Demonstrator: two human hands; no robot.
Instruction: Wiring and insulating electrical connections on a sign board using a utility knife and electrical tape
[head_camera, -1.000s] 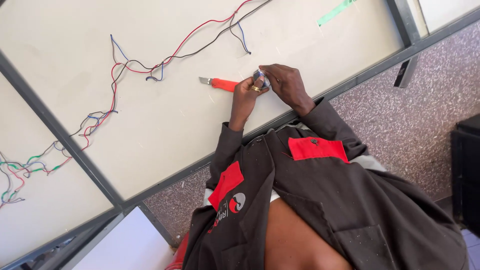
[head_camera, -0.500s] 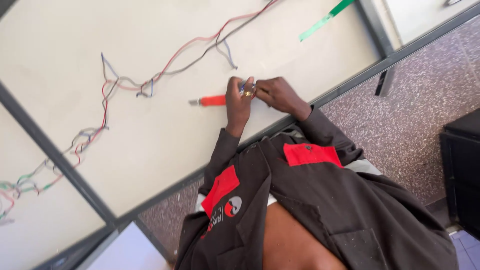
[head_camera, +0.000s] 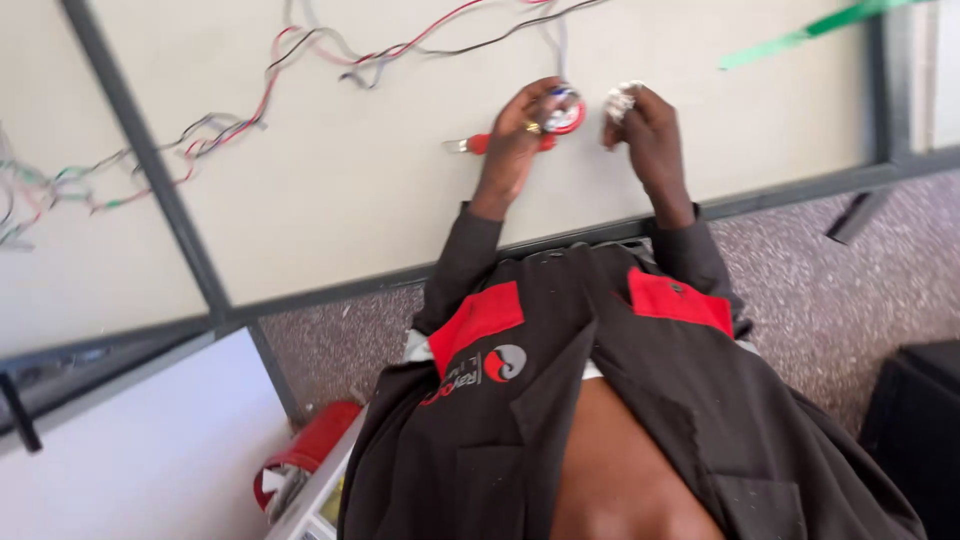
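**Small round part and pale piece in the hands**

The left hand (head_camera: 515, 135) is holding a small round red-and-white part (head_camera: 566, 116) at its fingertips, over the pale worktop (head_camera: 380, 190). The right hand (head_camera: 650, 130) is pinching a small whitish, crumpled-looking piece (head_camera: 619, 100) just beside it. A red-handled tool (head_camera: 480, 145) is lying flat under the left hand.

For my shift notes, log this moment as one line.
left hand: holds small round red part | right hand: holds small whitish piece | red-handled tool: on table | coloured wires: loose
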